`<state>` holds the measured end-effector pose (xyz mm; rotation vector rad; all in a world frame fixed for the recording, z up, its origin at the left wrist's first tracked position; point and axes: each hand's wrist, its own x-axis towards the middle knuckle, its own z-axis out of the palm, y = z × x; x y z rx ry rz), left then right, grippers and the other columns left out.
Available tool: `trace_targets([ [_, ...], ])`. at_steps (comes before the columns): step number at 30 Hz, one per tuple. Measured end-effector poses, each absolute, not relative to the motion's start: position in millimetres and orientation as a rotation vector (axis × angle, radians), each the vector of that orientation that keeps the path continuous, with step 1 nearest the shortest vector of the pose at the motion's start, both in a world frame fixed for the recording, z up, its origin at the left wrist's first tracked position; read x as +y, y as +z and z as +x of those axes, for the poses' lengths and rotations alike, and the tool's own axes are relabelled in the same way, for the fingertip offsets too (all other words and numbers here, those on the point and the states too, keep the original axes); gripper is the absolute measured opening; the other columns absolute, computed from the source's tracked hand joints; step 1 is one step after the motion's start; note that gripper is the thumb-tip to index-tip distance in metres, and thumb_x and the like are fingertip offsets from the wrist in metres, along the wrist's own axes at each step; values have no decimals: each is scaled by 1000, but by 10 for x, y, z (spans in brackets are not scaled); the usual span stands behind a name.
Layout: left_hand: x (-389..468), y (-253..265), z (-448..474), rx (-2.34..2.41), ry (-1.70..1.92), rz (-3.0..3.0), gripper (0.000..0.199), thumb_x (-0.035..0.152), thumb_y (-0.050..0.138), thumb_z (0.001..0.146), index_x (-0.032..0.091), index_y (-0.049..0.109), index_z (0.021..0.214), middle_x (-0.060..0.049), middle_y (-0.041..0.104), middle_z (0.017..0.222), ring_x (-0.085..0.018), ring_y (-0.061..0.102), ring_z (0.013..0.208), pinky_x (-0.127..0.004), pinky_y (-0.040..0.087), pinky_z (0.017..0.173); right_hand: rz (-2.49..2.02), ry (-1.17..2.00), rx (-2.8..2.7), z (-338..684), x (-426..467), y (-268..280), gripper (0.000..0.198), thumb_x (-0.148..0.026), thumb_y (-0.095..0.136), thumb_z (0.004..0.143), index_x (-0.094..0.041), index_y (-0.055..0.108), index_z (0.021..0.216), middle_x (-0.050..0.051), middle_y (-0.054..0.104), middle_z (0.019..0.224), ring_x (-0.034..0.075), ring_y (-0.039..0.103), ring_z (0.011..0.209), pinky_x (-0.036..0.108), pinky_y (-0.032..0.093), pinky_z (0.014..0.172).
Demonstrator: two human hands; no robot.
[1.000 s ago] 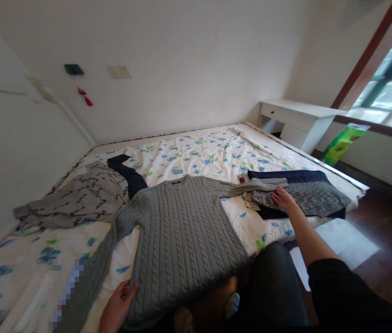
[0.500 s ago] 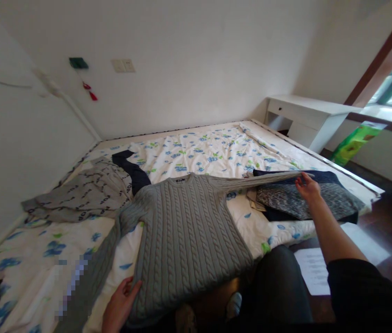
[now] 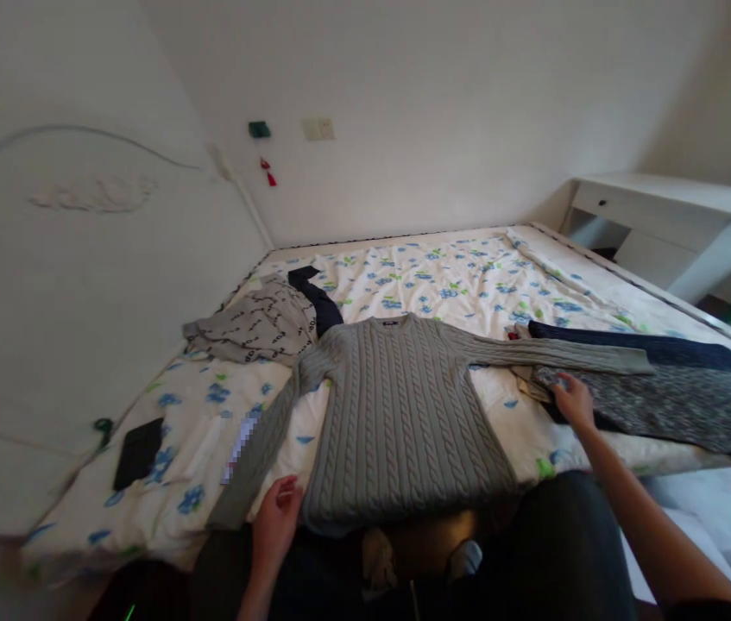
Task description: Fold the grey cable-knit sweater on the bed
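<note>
A grey cable-knit sweater (image 3: 404, 414) lies flat, front up, on the floral bed sheet (image 3: 443, 285), both sleeves spread out. My left hand (image 3: 278, 517) is at the bed's near edge, right beside the sweater's lower left corner, fingers loosely curled and holding nothing. My right hand (image 3: 573, 401) rests palm down on a mottled grey folded garment (image 3: 676, 405), just below the sweater's right sleeve (image 3: 565, 354). That sleeve lies straight across the folded pile.
A navy folded garment (image 3: 663, 349) lies under the mottled one. A grey patterned garment (image 3: 255, 323) and a dark navy piece (image 3: 317, 297) lie at the far left. A black flat object (image 3: 138, 450) sits near the headboard (image 3: 80, 302). A white desk (image 3: 676, 220) stands at right.
The right sleeve, lifted half a second ago, now lies flat; my right hand has let it go and dropped onto the mottled garment. My left hand has come off the hem. The view turned left.
</note>
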<state>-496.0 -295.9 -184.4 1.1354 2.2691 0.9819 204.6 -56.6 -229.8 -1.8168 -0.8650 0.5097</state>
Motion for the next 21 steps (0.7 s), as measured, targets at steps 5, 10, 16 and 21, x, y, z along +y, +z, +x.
trace_targets([
  [5, -3589, -1664, -5464, 2738, 760, 1257, 55, 55, 50, 91, 18, 68, 127, -20, 74, 122, -39, 75, 113, -51, 62, 105, -1698, 512, -1358, 848, -955, -2543, 37, -32, 69, 81, -21, 80, 116, 16, 72, 139, 36, 62, 142, 56, 43, 130],
  [10, -3869, -1504, -5820, 2722, 509, 1504, 54, 51, 63, 87, 20, 73, 130, -19, 71, 130, -40, 70, 128, -48, 56, 118, -1724, 566, -1620, 144, -1311, -2751, 41, -33, 64, 89, -20, 79, 125, 20, 67, 149, 38, 62, 143, 57, 45, 129],
  [16, -3543, -1307, -5973, 2517, 562, 1529, 26, 38, 62, 87, 26, 77, 105, -13, 80, 118, -37, 74, 121, -47, 56, 117, -1780, 528, -1588, 54, -1424, -2826, 38, -36, 63, 92, -25, 80, 124, 14, 71, 145, 36, 61, 143, 55, 46, 128],
  [21, -2963, -553, -6797, 2517, 1171, 895, 27, 38, 57, 94, 17, 68, 105, -8, 76, 92, -33, 77, 101, -43, 65, 93, -1758, 528, -1577, 47, -1409, -2790, 36, -35, 61, 93, -22, 80, 121, 17, 71, 144, 36, 61, 143, 55, 44, 129],
])
